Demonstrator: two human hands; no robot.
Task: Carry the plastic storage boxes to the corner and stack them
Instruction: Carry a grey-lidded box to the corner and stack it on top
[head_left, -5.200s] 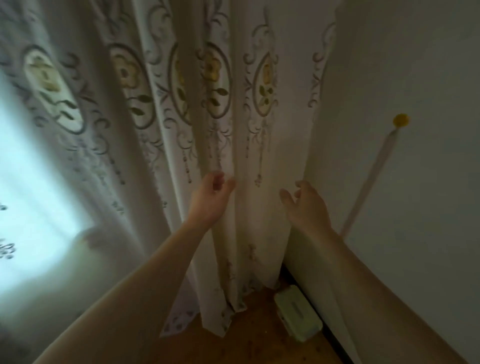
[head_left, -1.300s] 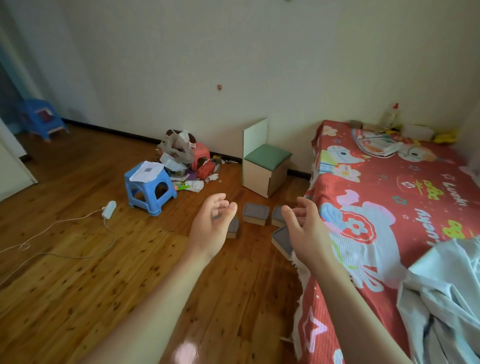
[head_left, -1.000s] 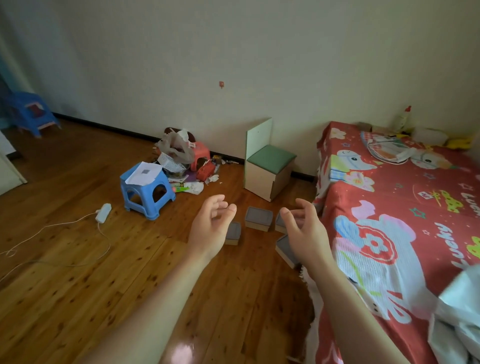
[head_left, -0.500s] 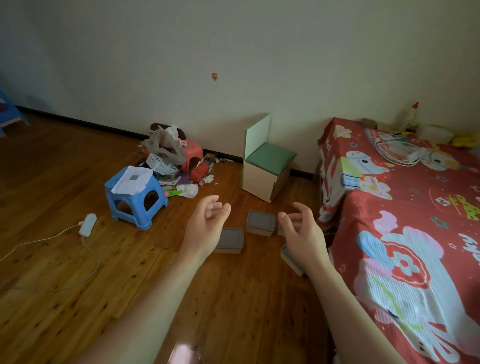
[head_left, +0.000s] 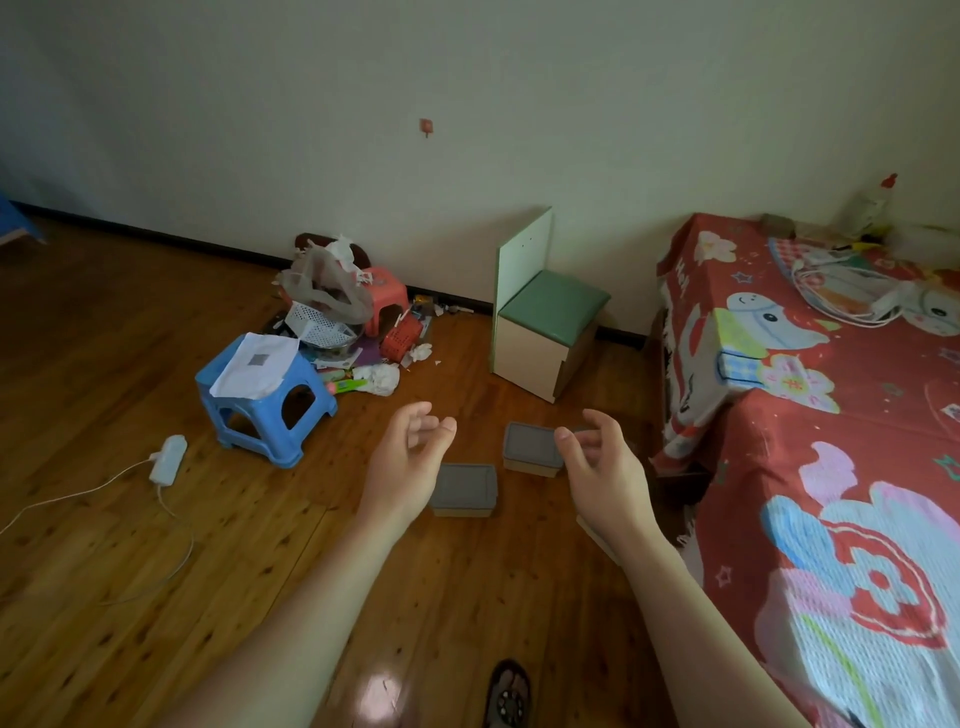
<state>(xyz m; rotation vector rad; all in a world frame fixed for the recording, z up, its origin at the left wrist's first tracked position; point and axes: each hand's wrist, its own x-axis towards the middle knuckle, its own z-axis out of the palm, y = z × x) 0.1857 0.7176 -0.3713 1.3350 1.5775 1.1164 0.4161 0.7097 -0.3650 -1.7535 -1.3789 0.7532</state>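
Ahead, left hand (head_left: 408, 467) and right hand (head_left: 602, 467) raised, loosely curled, empty; grey-lidded storage boxes (head_left: 465, 488) on floor (head_left: 130, 519) at 12 o'clock.

Ahead of me a blue stool (head_left: 265, 400) carries a paper (head_left: 258, 364), near a green-seated chair (head_left: 545, 322) and my red bed (head_left: 831, 441).

We are noting two boxes (head_left: 464, 489) (head_left: 531, 450) showing grey lids over tan bodies. The stool (head_left: 265, 400) is showing light blue, carrying a white sheet (head_left: 257, 364) with a small grey square. The chair (head_left: 545, 322) is showing a green seat on cream sides. The bedspread (head_left: 831, 467) is showing red with cartoon animals and flowers. The floor (head_left: 104, 545) is showing brown wood grain; the wall (head_left: 363, 78) is showing off-white.
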